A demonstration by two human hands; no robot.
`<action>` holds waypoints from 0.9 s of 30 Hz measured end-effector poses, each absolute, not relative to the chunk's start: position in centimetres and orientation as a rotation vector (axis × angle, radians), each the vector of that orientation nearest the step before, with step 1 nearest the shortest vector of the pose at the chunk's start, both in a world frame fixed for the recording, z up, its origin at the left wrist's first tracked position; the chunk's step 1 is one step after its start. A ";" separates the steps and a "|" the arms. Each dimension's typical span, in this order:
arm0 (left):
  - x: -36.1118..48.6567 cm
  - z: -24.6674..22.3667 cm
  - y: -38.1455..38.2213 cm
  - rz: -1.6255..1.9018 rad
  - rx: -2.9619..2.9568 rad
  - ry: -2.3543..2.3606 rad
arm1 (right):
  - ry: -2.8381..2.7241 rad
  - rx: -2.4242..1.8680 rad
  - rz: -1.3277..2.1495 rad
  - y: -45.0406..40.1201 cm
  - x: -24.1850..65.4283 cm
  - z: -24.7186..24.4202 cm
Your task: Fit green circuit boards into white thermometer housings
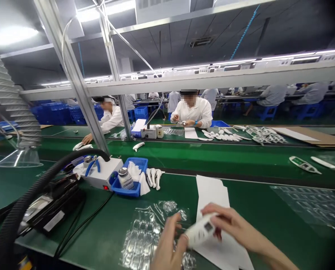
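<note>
A white plastic handheld device [199, 233] with a small dark window and button marks is tilted between my two hands, slightly blurred. My right hand [235, 225] grips its upper end from the right, fingers curled round it. At the lower left end, my left hand [169, 243] has its thumb and fingers closed about the tip. White paper sheets [212, 191] lie beneath the device and my right hand. Beside and partly under my left hand is a clear moulded plastic sheet [141, 240], with crumpled clear film [169, 206] behind it.
Several white curved parts [153, 178] lie beside a blue bin [135, 193] holding a metal-capped bottle [125, 179]. Blue-handled pliers [93, 167] rest on a white box [105, 178]. A black hose [55, 180] arches at left. Co-workers sit beyond the green conveyor [190, 155].
</note>
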State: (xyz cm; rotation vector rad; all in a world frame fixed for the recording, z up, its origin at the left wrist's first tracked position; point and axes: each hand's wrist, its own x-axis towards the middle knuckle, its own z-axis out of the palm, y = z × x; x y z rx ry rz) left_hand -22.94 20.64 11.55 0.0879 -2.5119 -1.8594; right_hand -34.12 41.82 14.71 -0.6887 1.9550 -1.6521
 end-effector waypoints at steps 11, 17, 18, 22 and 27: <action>-31.6 6.5 24.1 -1.273 -1.096 -2.944 | 2.630 -0.196 -1.830 42.0 -55.2 9.7; -31.5 5.6 27.0 -1.125 -0.939 -3.064 | 2.723 -0.110 -1.709 48.3 -51.9 7.2; -31.5 5.4 27.6 -1.073 -0.886 -3.110 | 2.711 -0.098 -1.692 49.3 -50.9 6.7; -32.2 2.8 29.8 -0.879 -0.727 -3.136 | 2.640 -0.179 -1.653 50.7 -46.6 5.2; -32.0 1.3 29.9 -0.829 -0.584 -3.032 | 2.704 -0.322 -1.514 50.9 -44.7 5.7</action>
